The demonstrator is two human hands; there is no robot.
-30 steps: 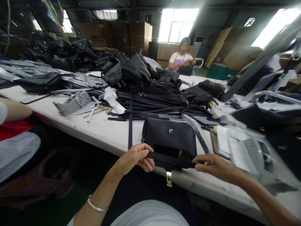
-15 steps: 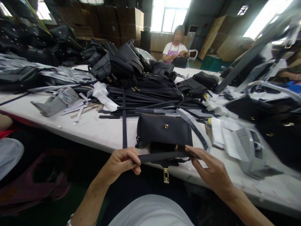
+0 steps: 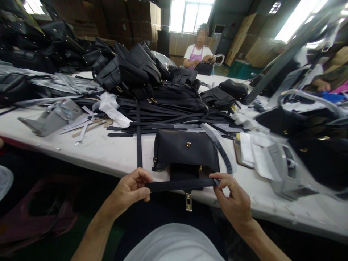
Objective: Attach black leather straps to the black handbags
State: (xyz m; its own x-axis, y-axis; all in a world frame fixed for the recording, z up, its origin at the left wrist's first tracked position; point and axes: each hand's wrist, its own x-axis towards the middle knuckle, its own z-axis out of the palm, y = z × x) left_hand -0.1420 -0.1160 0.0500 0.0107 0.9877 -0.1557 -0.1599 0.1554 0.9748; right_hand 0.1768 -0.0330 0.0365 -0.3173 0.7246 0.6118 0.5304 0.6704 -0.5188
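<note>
While in the pinch of left hand and right hand, black strap; bag body and strap pile beyond.

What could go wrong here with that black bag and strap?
The black strap might slip, since the left hand and right hand only pinch it. The black bag sits by the front edge of the table, so a tug could shift it. Its gold plate, overhanging that edge, might snag.
</note>
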